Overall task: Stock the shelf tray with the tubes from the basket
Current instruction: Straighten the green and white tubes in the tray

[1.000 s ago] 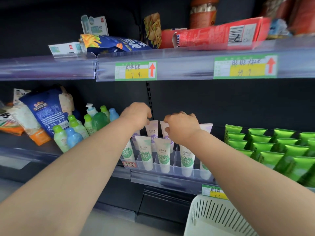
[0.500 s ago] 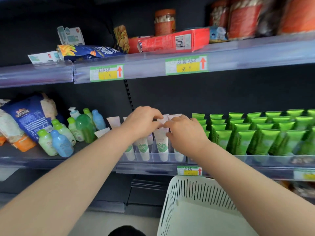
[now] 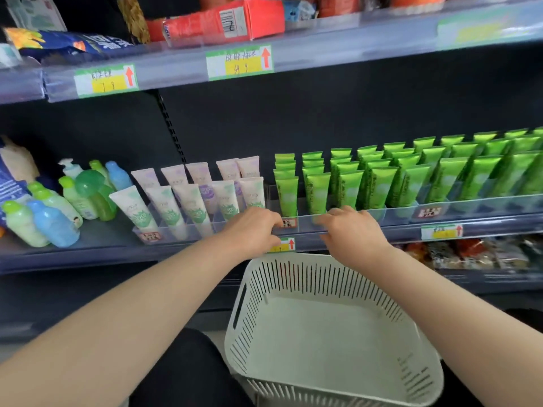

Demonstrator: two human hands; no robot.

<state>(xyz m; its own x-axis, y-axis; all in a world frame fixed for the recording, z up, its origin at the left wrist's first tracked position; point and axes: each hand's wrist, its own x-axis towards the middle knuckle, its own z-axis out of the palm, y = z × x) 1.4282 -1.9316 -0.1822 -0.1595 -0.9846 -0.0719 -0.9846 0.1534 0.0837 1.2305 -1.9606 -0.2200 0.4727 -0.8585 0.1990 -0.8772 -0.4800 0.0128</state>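
Pale soft plastic tubes point(image 3: 167, 210) look light, best pinched at the crimped top; left hand point(image 3: 252, 230) grips the clear tray point(image 3: 305, 224) by its lip, for the right hand point(image 3: 355, 233) I cannot tell.

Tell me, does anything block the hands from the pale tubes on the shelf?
Nothing visible does. The left hand and right hand sit at the shelf's front edge; the pale tubes stand uncovered just left of them.
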